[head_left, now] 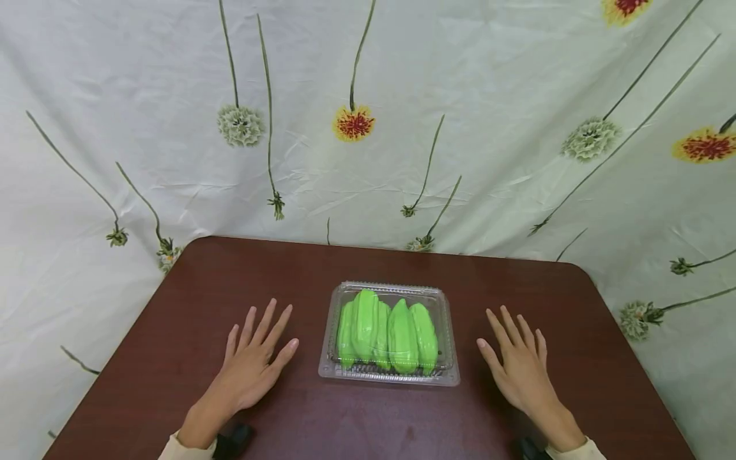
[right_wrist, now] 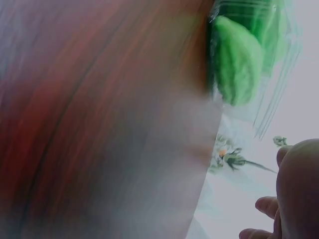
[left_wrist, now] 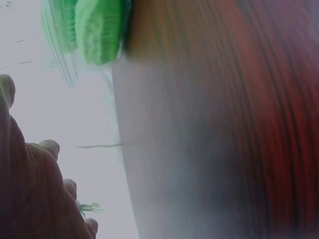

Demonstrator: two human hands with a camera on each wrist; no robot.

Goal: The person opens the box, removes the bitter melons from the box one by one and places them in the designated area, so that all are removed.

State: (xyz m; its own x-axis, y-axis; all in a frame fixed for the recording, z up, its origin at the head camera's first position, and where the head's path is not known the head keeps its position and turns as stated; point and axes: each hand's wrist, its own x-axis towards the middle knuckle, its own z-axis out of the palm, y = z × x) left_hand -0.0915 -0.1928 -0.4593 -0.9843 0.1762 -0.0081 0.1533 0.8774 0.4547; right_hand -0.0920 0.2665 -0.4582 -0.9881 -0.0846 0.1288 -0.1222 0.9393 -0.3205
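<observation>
While white cloth printed with long-stemmed flowers hangs behind everything, we note below it a dark reddish-brown, wood-grained table with rounded far corners. On it, roughly mid-table, sits a clear, rectangular plastic container, lid apparently down. We see the left hand and the right hand well apart, one either side of the container and touching neither it nor each other; both are empty, fingers straight and spread. Whether they touch the tabletop we cannot tell. Within the container: several bright green, ridged, elongated pieces, side by side. We judge this a ready pose, handling not yet begun; a next move on the container would call for bringing both hands inward.
</observation>
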